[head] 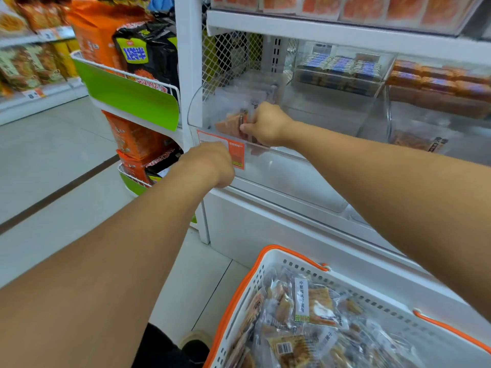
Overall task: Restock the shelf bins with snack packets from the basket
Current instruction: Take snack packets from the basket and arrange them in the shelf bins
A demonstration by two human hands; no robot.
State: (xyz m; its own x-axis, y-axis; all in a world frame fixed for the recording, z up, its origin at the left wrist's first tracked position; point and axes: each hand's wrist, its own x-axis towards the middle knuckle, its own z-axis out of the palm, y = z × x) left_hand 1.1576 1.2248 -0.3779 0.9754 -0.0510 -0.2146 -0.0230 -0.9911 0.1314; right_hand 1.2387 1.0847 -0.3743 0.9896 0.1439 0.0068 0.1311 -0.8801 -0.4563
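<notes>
**Packets going into the clear bin**

A shop aisle with pale floor tiles [66, 144] and a white shelf unit [332, 27] in front of me; on it a row of clear plastic bins, and I'm reaching into the leftmost clear bin [268, 179]; my right hand [267, 124] is inside it, over the front wall, fingers curled round a small stack of reddish snack packets [232, 123], holding them upright against the bin's left end; more clear-wrapped packets sit blurred behind them; my left hand [212, 163] is at the bin's front, knuckles up, covering part of the orange price label [236, 152]; its fingers are hidden under the hand, so I cannot tell whether they grip the edge or just rest there; down at lower right sits the white basket [271, 264] with orange handles, full of clear snack packets [313, 304] with brownish pieces inside, well apart from both hands; the neighbouring bins hold blue-wrapped bars [340, 66] and orange-wrapped bars [438, 78]; to the left, a wire side rack with a green panel [127, 94] carries orange and black bags [148, 54]; my dark shoe [195, 349] shows by the basket.
</notes>
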